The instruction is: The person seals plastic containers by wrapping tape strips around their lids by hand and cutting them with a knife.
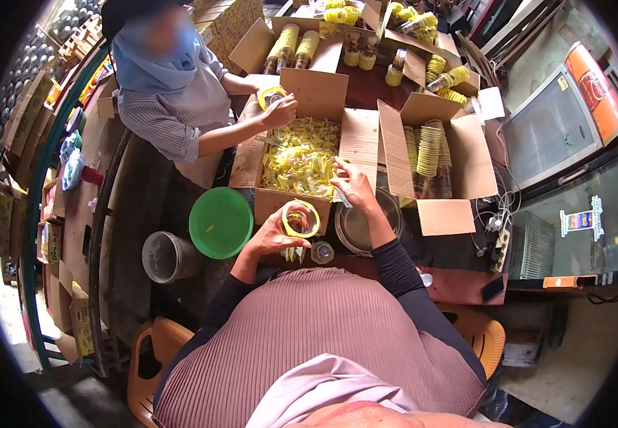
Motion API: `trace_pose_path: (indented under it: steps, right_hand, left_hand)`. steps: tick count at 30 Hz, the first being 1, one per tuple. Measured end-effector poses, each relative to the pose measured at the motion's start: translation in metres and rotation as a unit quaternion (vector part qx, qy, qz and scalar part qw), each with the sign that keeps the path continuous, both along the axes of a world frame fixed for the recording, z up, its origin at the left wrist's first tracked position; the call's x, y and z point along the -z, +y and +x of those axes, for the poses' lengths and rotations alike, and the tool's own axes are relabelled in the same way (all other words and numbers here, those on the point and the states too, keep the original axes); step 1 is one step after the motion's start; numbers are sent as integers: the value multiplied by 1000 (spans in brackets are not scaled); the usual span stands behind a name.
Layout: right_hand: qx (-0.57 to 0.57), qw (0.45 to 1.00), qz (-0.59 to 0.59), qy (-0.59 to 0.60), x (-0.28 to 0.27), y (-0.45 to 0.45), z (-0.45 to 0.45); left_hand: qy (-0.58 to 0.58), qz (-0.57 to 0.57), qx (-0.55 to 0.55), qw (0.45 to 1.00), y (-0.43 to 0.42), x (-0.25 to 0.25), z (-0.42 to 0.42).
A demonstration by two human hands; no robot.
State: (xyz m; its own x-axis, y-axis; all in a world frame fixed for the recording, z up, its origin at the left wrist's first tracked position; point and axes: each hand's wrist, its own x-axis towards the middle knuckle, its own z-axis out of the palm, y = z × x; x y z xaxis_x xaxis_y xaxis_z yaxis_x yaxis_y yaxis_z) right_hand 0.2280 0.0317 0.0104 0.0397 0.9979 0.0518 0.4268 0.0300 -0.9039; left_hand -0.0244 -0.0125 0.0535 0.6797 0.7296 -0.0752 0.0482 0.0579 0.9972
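Note:
My left hand is wrapped round a clear plastic cup with a yellow rim, its mouth tilted up toward me. To the right, my right hand is closed on a thin pale tool; whether it is a knife I cannot tell. Both hands are at the near side of an open cardboard box whose back flap stands up. Yellow plastic scraps fill that box. A small glass jar stands just below the left hand's cup. Beneath my right forearm is a round metal pan.
Across the box, a co-worker's hands hold another yellow-rimmed cup. A green basin and a grey bucket are at left. Stacked cups fill the right box and the back box. A glass-fronted cooler borders the right.

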Motion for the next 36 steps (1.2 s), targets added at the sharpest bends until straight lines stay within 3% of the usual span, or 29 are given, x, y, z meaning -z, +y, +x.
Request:
trace_pose_path:
  steps: [1, 2, 5, 7, 10, 13, 15, 16, 17, 21, 23, 25, 26, 27, 29, 30, 34, 36]
  right_hand:
    - [0, 1000, -1, 0, 2, -1, 2]
    - [10, 1000, 3, -8, 4, -4, 3]
    - [33, 999, 23, 20, 8, -22, 13]
    - [-1, 991, -131, -27, 6, -40, 29]
    - [-47, 978, -199, -34, 39, -77, 47]
    - [-26, 969, -142, -203, 113, -111, 59]
    - [36, 868, -178, -463, 127, -125, 50]
    - [42, 864, -205, -459, 139, -129, 49]
    - [101, 882, -126, -442, 161, -138, 49]
    - [93, 872, -144, -458, 143, -134, 47]
    - [103, 876, -128, -454, 124, -130, 47]
    - [123, 899, -187, -378, 112, -128, 51]
    - [152, 918, -105, -352, 110, -131, 52]
    - [152, 918, -103, -353, 98, -128, 51]
    - [183, 940, -178, -225, 69, -123, 44]
    - [189, 955, -130, -187, 63, -122, 41]
    - [173, 968, -67, -168, 47, -112, 24]
    - [66, 979, -17, -190, 33, -107, 20]
  left_hand:
    - [-11, -14, -15, 1000, -1, 2, 0]
    - [12, 53, -21, 998, -1, 5, -1]
    - [14, 36, -43, 998, -6, -2, -4]
    - [37, 75, -39, 996, -7, 5, -7]
    - [-2, 69, -39, 997, -5, 17, -8]
    - [-16, 86, -28, 996, -3, 22, -4]
    - [-3, 94, -23, 995, -2, 15, 0]
    - [-4, 95, -21, 995, -1, 16, 1]
    - [18, 135, -26, 990, 0, 18, 1]
    - [101, 243, -52, 963, 7, 44, -4]
    - [90, 248, -52, 963, 7, 39, -2]
    - [87, 254, -40, 962, 5, 26, 2]
    - [75, 248, -36, 965, 4, 18, 6]
    - [74, 250, -37, 965, 4, 18, 8]
    - [73, 254, -39, 964, 2, 18, 9]
    - [72, 261, -41, 962, 2, 16, 10]
    - [68, 261, -30, 963, 3, 10, 13]
    - [74, 263, -27, 962, 2, 8, 14]
